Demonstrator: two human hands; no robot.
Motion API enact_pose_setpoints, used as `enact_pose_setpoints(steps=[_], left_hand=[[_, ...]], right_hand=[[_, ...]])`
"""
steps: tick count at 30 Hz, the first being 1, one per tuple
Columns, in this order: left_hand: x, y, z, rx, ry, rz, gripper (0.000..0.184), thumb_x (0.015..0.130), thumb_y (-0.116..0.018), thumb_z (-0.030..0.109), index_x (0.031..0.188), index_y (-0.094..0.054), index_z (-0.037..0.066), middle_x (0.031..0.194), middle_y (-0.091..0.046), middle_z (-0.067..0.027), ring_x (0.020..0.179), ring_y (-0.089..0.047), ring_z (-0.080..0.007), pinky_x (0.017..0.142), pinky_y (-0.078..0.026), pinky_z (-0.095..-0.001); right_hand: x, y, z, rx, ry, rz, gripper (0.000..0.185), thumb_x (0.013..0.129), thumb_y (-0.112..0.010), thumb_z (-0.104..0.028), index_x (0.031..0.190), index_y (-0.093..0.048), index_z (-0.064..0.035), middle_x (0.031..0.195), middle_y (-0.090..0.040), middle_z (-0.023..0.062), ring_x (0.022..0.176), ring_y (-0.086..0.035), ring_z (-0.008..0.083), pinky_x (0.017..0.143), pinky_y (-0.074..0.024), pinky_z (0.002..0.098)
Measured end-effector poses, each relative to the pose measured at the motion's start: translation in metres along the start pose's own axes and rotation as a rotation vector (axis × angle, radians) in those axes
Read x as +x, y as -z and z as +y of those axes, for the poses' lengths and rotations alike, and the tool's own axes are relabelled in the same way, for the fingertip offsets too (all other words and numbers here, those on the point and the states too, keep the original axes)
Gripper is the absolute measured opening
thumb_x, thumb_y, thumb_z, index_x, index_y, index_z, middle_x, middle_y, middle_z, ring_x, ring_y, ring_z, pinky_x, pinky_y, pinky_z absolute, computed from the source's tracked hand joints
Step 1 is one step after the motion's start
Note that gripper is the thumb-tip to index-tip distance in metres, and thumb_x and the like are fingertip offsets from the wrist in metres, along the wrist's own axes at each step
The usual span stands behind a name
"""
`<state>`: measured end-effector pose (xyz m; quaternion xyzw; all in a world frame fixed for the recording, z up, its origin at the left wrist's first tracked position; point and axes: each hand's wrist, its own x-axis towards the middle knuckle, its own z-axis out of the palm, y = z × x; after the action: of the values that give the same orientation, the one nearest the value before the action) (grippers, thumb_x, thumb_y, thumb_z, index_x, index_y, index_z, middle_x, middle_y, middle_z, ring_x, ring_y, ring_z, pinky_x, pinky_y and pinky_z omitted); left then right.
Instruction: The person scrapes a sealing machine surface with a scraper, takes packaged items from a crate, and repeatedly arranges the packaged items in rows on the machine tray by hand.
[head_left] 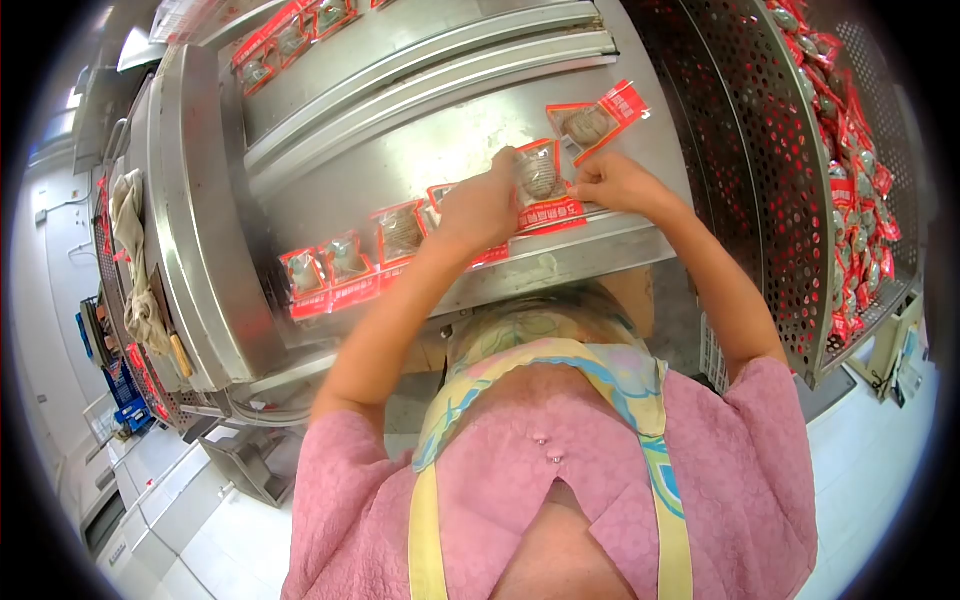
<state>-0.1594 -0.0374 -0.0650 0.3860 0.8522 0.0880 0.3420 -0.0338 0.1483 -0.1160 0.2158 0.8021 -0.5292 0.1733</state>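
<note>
Head view: a red-edged packet (540,172) lies on the metal desk (400,150) between both hands. The left hand (478,208) touches its left side — grip unclear; the right hand's (622,186) fingers close on its right edge — beside a tilted pouch (588,126).

The table (410,125) is smooth silvery metal, shiny but smudged. Near its centre, the packets (401,232) are glossy plastic, part clear, part red. At three o'clock, the basket (765,190) has perforated walls of dull metal look. At nine, the rag (137,262) is matt, crumpled cloth. At six, the shirt (735,450) is matt, textured cloth.
</note>
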Motion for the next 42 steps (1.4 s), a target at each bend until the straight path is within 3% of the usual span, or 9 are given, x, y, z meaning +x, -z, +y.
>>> enact_pose_setpoints(steps=[12,15,18,21,22,26,29,33,42], left_hand=[[-0.021,0.008,0.014,0.082,0.005,0.075,0.048,0.074,-0.070,0.019,0.116,-0.049,0.008,0.089,-0.065,-0.0112,0.086,-0.063,-0.0328,0.072,-0.050,-0.0424],[-0.048,0.000,0.020,0.005,-0.345,0.270,0.042,0.074,-0.068,0.017,0.113,-0.054,0.009,0.093,-0.062,-0.0093,0.090,-0.060,-0.0302,0.073,-0.049,-0.0409],[-0.043,-0.026,0.013,0.078,-0.547,0.237,0.039,0.072,-0.066,0.012,0.110,-0.057,0.009,0.095,-0.058,-0.0086,0.091,-0.059,-0.0286,0.072,-0.049,-0.0401],[-0.039,-0.037,0.010,0.089,-0.600,0.173,0.038,0.074,-0.061,0.006,0.111,-0.057,0.009,0.093,-0.057,-0.0089,0.087,-0.059,-0.0284,0.071,-0.049,-0.0382],[-0.040,-0.032,0.010,0.063,-0.586,0.134,0.037,0.075,-0.061,0.006,0.112,-0.057,0.009,0.094,-0.057,-0.0092,0.086,-0.059,-0.0281,0.071,-0.049,-0.0378],[-0.041,-0.024,0.028,-0.300,-0.420,0.066,0.032,0.086,-0.058,0.011,0.117,-0.055,0.005,0.097,-0.060,-0.0086,0.083,-0.061,-0.0240,0.069,-0.049,-0.0346],[-0.015,-0.047,0.055,-0.999,-0.095,-0.032,0.038,0.091,-0.058,0.022,0.123,-0.051,0.001,0.097,-0.062,-0.0079,0.082,-0.062,-0.0197,0.067,-0.048,-0.0312],[0.025,-0.035,0.084,-1.627,0.402,-0.354,0.026,0.095,-0.050,0.027,0.105,-0.057,0.004,0.089,-0.060,-0.0038,0.076,-0.058,-0.0116,0.056,-0.042,-0.0249],[0.039,-0.046,0.076,-1.634,0.501,-0.336,0.017,0.089,-0.064,0.019,0.096,-0.058,0.005,0.078,-0.059,-0.0002,0.058,-0.051,-0.0022,0.039,-0.034,-0.0119]], right_hand=[[-0.021,0.010,-0.018,-0.326,-0.055,0.052,0.018,0.075,-0.070,-0.023,0.073,-0.068,-0.0047,0.072,-0.064,0.0129,0.071,-0.062,0.0270,0.066,-0.0470,0.0381],[-0.041,0.029,-0.036,0.063,0.141,0.424,0.018,0.076,-0.071,-0.022,0.084,-0.069,-0.0063,0.081,-0.065,0.0120,0.077,-0.062,0.0279,0.069,-0.0478,0.0388],[-0.028,0.056,-0.046,-0.495,0.534,0.979,0.025,0.077,-0.070,-0.023,0.096,-0.067,-0.0076,0.089,-0.064,0.0105,0.081,-0.061,0.0289,0.073,-0.0484,0.0390],[-0.007,0.077,-0.016,-0.678,0.536,0.813,0.031,0.075,-0.071,-0.019,0.101,-0.063,-0.0040,0.101,-0.062,0.0116,0.088,-0.059,0.0313,0.074,-0.0469,0.0401],[-0.009,0.082,-0.014,-0.585,0.347,0.595,0.022,0.076,-0.069,-0.019,0.091,-0.062,-0.0036,0.088,-0.061,0.0124,0.081,-0.059,0.0321,0.071,-0.0463,0.0398],[-0.034,0.069,-0.026,-0.517,0.260,0.581,0.016,0.076,-0.068,-0.017,0.080,-0.059,-0.0037,0.068,-0.056,0.0131,0.061,-0.056,0.0300,0.057,-0.0439,0.0364],[-0.053,0.054,-0.035,-0.328,0.106,0.499,0.020,0.076,-0.067,-0.024,0.080,-0.063,-0.0047,0.072,-0.062,0.0144,0.068,-0.061,0.0325,0.060,-0.0467,0.0409],[-0.059,0.043,-0.017,0.071,-0.002,0.274,0.039,0.077,-0.069,-0.038,0.081,-0.064,-0.0001,0.068,-0.061,0.0089,0.059,-0.055,0.0174,0.056,-0.0448,0.0307],[-0.021,0.064,0.026,0.611,-0.380,-0.028,0.035,0.087,-0.062,-0.039,0.090,-0.063,-0.0042,0.066,-0.055,-0.0035,0.051,-0.046,0.0025,0.043,-0.0325,0.0164]])
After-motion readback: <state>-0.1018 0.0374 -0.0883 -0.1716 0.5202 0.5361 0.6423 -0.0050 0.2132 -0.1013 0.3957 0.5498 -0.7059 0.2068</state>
